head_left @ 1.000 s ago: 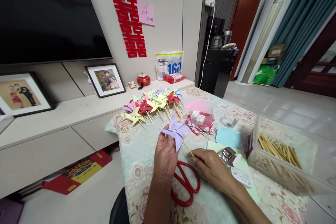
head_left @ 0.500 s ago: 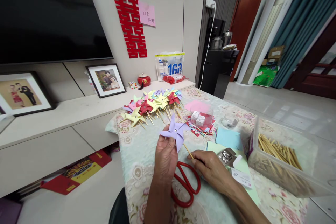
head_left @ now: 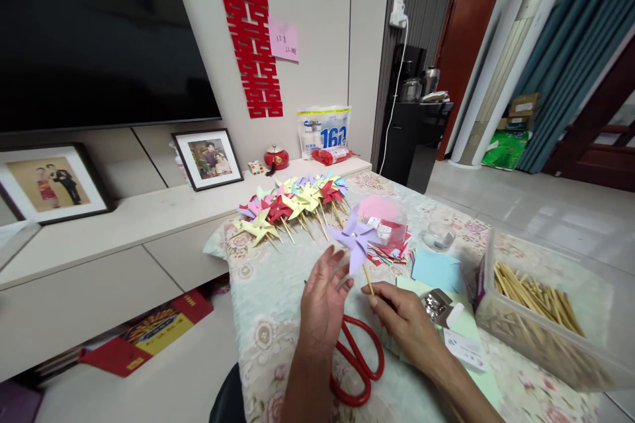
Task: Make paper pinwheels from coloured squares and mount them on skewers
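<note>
A lavender paper pinwheel (head_left: 355, 242) on a thin wooden stick stands up from my right hand (head_left: 404, 320), whose fingers pinch the lower end of the stick. To the left of the pinwheel, my left hand (head_left: 325, 301) is empty, palm turned up and fingers apart. Red-handled scissors (head_left: 358, 360) lie on the table beneath and between my wrists; their blades are mostly hidden by my left hand. Farther back lies a pile of finished pinwheels (head_left: 297, 205) in yellow, red, pink and purple, their sticks pointing toward me.
At the right stands a clear plastic bin (head_left: 550, 357) of wooden sticks. A small open box of metal fasteners (head_left: 436, 307) rests on green paper near my right hand. Blue paper (head_left: 436, 269), a round clear container (head_left: 440, 236) and red paper pieces (head_left: 391, 251) lie behind it.
My left hand has let go of the pinwheel's paper blades and opened. The pinwheel has shifted right and stands more upright in my right hand. The view has tilted slightly.
</note>
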`<state>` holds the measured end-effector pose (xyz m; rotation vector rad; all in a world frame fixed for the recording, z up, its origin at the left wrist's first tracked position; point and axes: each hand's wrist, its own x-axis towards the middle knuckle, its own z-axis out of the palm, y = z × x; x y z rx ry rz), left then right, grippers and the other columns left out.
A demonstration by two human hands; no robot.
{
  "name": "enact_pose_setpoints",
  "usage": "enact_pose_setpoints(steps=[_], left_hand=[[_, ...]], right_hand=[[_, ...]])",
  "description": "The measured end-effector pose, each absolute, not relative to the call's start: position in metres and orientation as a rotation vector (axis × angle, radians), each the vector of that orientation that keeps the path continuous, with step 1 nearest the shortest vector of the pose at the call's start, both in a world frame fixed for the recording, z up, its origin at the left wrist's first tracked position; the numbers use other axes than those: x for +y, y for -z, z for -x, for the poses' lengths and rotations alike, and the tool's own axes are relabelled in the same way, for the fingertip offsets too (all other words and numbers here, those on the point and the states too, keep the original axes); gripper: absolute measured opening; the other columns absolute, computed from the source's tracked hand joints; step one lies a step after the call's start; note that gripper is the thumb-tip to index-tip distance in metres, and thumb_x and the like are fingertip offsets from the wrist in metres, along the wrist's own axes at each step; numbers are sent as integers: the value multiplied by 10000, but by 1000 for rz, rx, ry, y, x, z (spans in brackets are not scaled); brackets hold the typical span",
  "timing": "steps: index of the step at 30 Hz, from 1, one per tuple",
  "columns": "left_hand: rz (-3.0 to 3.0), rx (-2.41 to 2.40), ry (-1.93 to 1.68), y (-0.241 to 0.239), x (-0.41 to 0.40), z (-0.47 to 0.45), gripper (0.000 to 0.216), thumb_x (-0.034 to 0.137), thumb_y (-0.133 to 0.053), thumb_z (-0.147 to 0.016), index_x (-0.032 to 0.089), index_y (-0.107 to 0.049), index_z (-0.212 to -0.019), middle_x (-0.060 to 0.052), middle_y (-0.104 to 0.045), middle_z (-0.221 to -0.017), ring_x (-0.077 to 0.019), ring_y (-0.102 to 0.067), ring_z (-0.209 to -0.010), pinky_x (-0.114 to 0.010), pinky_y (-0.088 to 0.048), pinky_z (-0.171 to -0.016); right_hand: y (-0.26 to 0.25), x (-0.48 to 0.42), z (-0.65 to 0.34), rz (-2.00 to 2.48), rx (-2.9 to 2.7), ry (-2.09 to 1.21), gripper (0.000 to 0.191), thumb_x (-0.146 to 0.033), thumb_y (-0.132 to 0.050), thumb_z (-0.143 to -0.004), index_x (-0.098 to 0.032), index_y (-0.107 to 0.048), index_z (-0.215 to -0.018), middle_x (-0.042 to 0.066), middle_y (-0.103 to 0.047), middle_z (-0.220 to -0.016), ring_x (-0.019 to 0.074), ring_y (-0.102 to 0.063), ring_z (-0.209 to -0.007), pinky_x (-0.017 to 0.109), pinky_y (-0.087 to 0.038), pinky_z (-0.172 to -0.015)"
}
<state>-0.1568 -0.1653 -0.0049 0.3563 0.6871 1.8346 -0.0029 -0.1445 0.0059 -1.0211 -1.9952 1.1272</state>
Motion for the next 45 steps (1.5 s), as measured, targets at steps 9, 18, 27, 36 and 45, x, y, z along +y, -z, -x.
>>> enact_pose_setpoints(steps=[9,18,27,36,45], left_hand=[[-766,916,-1532,22,-162,134,337,401,-845,-674,118,-778,-845,-66,-717,-785,-155,-601,-725,-271,-450,-729],[-623,925,-1658,13,-163,137,327,428,-842,-666,127,-733,-734,-14,-618,-672,-116,-526,-635,-243,-419,-633],[-538,944,-1741,22,-156,139,411,473,-863,-624,128,-747,-815,-56,-687,-764,-124,-568,-645,-249,-443,-621],[-324,967,-1741,20,-155,140,521,416,-902,-554,130,-726,-952,-85,-724,-871,-118,-609,-621,-248,-448,-600],[-291,953,-1686,28,-140,141,461,363,-863,-585,123,-708,-948,-77,-705,-862,-111,-592,-606,-242,-410,-567]], right_hand=[[-2,-142,4,1036,-1905,-1206,323,-441,-501,-912,-185,-664,-800,-9,-546,-666,153,-446,-600,251,-346,-555],[10,-142,12,1069,-1950,-1119,231,-350,-502,-889,-200,-667,-831,4,-640,-711,178,-548,-664,258,-399,-631],[5,-139,15,1201,-2051,-874,270,-354,-497,-888,-201,-593,-688,24,-636,-689,192,-571,-674,275,-391,-636],[-85,-79,23,1149,-1980,-702,233,-346,-585,-833,-188,-627,-666,-14,-596,-592,149,-548,-579,246,-379,-543],[-114,19,86,1363,-1930,-942,139,-94,-603,-740,-166,-560,-630,-3,-600,-495,135,-626,-485,201,-478,-466]])
